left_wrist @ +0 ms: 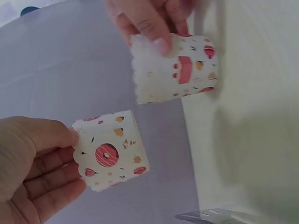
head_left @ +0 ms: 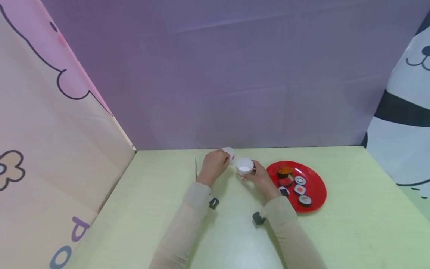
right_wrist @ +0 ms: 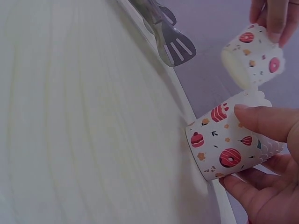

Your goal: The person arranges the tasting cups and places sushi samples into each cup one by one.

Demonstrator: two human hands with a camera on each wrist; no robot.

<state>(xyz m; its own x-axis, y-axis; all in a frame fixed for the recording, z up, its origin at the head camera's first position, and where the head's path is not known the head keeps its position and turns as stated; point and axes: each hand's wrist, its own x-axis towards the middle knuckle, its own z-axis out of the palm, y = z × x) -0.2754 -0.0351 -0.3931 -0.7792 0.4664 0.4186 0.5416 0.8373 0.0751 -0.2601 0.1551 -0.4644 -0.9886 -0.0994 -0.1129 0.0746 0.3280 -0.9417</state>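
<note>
Between left thumb and fingers, my left hand [head_left: 214, 167] pinches a white paper baking cup [left_wrist: 111, 151] by its scalloped rim, tilted above the table. The cup carries printed donuts and small sweets. My right hand [head_left: 261, 180] grips a second printed paper cup [right_wrist: 229, 135] around its side, its mouth facing up in the head view; its base is at or just over the tabletop. This cup looks like several nested together, with layered rims showing. The two cups are close side by side; in the right wrist view their edges overlap, and I cannot tell if they touch.
A red plate [head_left: 319, 186] with several sushi pieces [head_left: 300, 189] stands right of my right hand. Slotted metal tongs [right_wrist: 175, 46] stand on the table by my left hand. A purple backdrop [head_left: 235, 74] rises behind the pale green table [head_left: 362, 209].
</note>
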